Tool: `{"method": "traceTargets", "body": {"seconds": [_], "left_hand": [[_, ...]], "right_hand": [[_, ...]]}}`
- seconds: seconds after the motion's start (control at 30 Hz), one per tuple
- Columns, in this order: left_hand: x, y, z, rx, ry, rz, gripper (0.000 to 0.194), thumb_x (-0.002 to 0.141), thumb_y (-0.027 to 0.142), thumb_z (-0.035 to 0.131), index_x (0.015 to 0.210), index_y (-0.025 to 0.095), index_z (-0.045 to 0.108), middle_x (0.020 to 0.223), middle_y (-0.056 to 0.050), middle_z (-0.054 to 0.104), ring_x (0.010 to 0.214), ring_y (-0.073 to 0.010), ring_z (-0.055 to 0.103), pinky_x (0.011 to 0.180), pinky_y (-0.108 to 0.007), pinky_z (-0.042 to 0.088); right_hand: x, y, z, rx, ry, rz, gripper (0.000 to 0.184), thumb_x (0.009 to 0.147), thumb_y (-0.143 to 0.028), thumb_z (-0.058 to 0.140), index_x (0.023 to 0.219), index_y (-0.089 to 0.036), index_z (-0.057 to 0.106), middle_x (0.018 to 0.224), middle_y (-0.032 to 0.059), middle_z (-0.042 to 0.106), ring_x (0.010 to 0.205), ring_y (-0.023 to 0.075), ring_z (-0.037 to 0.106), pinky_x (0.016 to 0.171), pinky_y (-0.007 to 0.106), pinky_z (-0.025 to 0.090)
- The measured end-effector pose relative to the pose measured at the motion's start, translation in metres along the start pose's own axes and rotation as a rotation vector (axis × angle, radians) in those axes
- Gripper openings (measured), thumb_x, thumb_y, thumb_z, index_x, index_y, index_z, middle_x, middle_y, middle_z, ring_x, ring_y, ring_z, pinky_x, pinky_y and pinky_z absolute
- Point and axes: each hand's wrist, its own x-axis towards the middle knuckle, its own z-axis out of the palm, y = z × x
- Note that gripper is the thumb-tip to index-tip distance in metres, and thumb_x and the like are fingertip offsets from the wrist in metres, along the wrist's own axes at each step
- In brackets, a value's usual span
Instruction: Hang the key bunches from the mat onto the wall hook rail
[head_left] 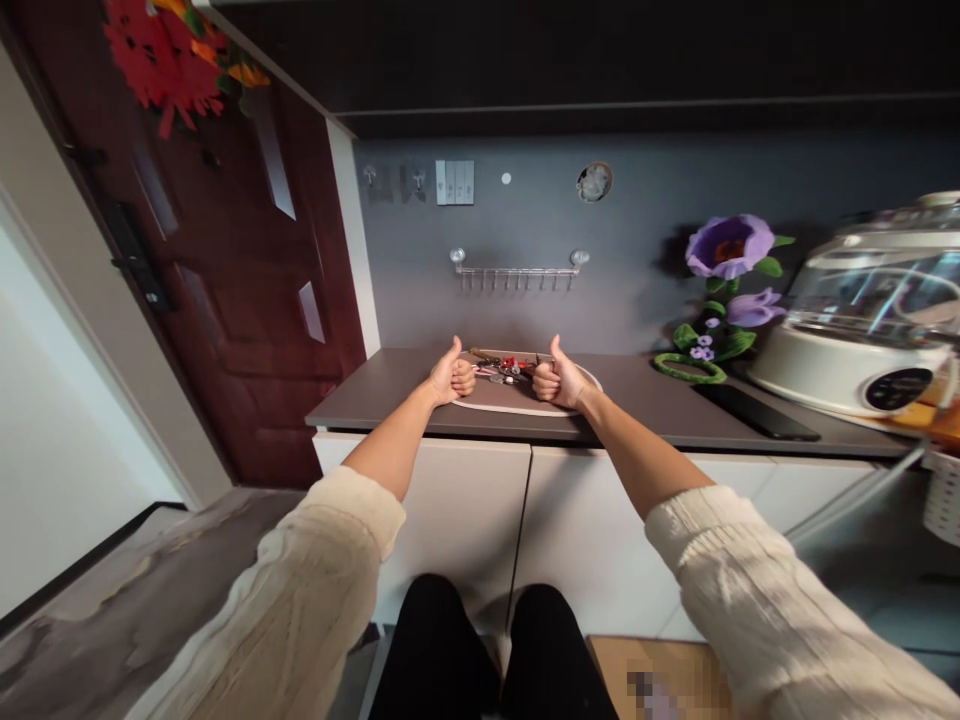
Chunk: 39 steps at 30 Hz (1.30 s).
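Both arms reach forward over the counter with thumbs pointing up. My left hand (453,376) is a closed fist, thumb raised, by the left end of an oval tray with a pale rim (517,408). Mirroring it, my right hand (559,380) is also closed with its thumb up, near the tray's right end. I see nothing in either fist. Between the hands lies a small jumble of red, dark and metallic items (504,368), perhaps keys and trinkets, too small to make out singly. Whether the hands touch the tray, I cannot tell.
A clear hook rail (517,272) is mounted on the grey wall behind. To the right are a purple flower ornament (729,250), a black phone (757,412) and a cream appliance with a transparent top (847,360). White cabinet doors (465,500) stand below; a dark red door (247,260) is left.
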Motion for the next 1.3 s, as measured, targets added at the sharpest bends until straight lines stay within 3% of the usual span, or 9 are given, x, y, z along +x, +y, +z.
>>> {"method": "traceTargets", "body": {"seconds": [0.13, 0.37, 0.63, 0.73, 0.87, 0.97, 1.13, 1.3], "left_hand": [[-0.004, -0.004, -0.001, -0.045, 0.046, 0.045, 0.065, 0.069, 0.076, 0.020, 0.038, 0.019, 0.012, 0.030, 0.006, 0.012, 0.027, -0.0036, 0.015, 0.033, -0.020, 0.012], [-0.003, -0.004, 0.002, -0.048, 0.058, 0.049, 0.064, 0.071, 0.074, 0.019, 0.038, 0.019, 0.012, 0.029, 0.006, 0.012, 0.026, -0.0039, 0.015, 0.032, -0.020, 0.011], [0.001, 0.002, -0.001, -0.021, 0.033, -0.007, 0.063, 0.075, 0.069, 0.024, 0.038, 0.019, 0.013, 0.028, 0.006, 0.014, 0.025, -0.0040, 0.015, 0.031, -0.019, 0.009], [0.007, 0.012, -0.005, 0.030, 0.059, 0.035, 0.062, 0.076, 0.065, 0.030, 0.039, 0.018, 0.014, 0.029, 0.006, 0.014, 0.026, -0.0036, 0.015, 0.032, -0.018, 0.008], [0.018, 0.025, -0.009, 0.189, 0.149, 0.180, 0.056, 0.076, 0.055, 0.045, 0.043, 0.018, 0.020, 0.032, 0.008, 0.015, 0.028, -0.0028, 0.014, 0.034, -0.018, 0.009], [0.025, 0.031, -0.011, 0.393, 0.256, 0.298, 0.044, 0.075, 0.047, 0.051, 0.049, 0.017, 0.033, 0.035, 0.009, 0.019, 0.032, -0.0031, 0.017, 0.037, -0.019, 0.012], [0.039, 0.031, -0.017, 0.767, 0.474, 0.466, 0.028, 0.074, 0.038, 0.052, 0.059, 0.016, 0.044, 0.045, 0.007, 0.037, 0.044, -0.0055, 0.033, 0.048, -0.019, 0.025], [0.047, 0.020, -0.032, 1.004, 0.574, 0.521, 0.017, 0.074, 0.031, 0.050, 0.066, 0.016, 0.051, 0.054, 0.005, 0.045, 0.052, -0.0078, 0.040, 0.055, -0.020, 0.030]], "right_hand": [[-0.006, 0.008, -0.002, 0.077, 0.055, -0.095, 0.064, 0.064, -0.080, 0.007, 0.040, -0.020, 0.012, 0.031, -0.0061, 0.011, 0.029, 0.0047, 0.013, 0.031, 0.020, 0.014], [-0.008, 0.008, 0.001, 0.084, 0.058, -0.108, 0.064, 0.066, -0.078, 0.006, 0.040, -0.021, 0.014, 0.031, -0.0060, 0.013, 0.030, 0.0048, 0.012, 0.031, 0.020, 0.012], [0.000, 0.005, -0.001, -0.021, 0.039, -0.001, 0.061, 0.070, -0.076, 0.015, 0.043, -0.021, 0.015, 0.033, -0.0064, 0.015, 0.030, 0.0044, 0.013, 0.031, 0.020, 0.011], [0.009, 0.002, -0.003, -0.078, 0.019, 0.023, 0.060, 0.073, -0.073, 0.022, 0.044, -0.021, 0.018, 0.034, -0.0067, 0.017, 0.030, 0.0041, 0.013, 0.031, 0.020, 0.011], [0.024, -0.007, 0.002, -0.174, 0.027, -0.074, 0.056, 0.077, -0.066, 0.029, 0.046, -0.020, 0.024, 0.034, -0.0069, 0.020, 0.031, 0.0036, 0.015, 0.032, 0.020, 0.014], [0.038, -0.013, 0.011, -0.241, 0.084, -0.186, 0.048, 0.079, -0.057, 0.040, 0.052, -0.018, 0.036, 0.033, -0.0084, 0.021, 0.030, 0.0032, 0.014, 0.032, 0.019, 0.012], [0.061, -0.018, 0.022, -0.332, 0.230, -0.359, 0.032, 0.075, -0.048, 0.053, 0.068, -0.017, 0.049, 0.033, -0.0094, 0.028, 0.030, 0.0037, 0.018, 0.032, 0.019, 0.014], [0.085, -0.014, 0.020, -0.451, 0.334, -0.424, 0.025, 0.072, -0.041, 0.056, 0.076, -0.017, 0.052, 0.045, -0.0063, 0.043, 0.036, 0.0046, 0.033, 0.037, 0.018, 0.025]]}}
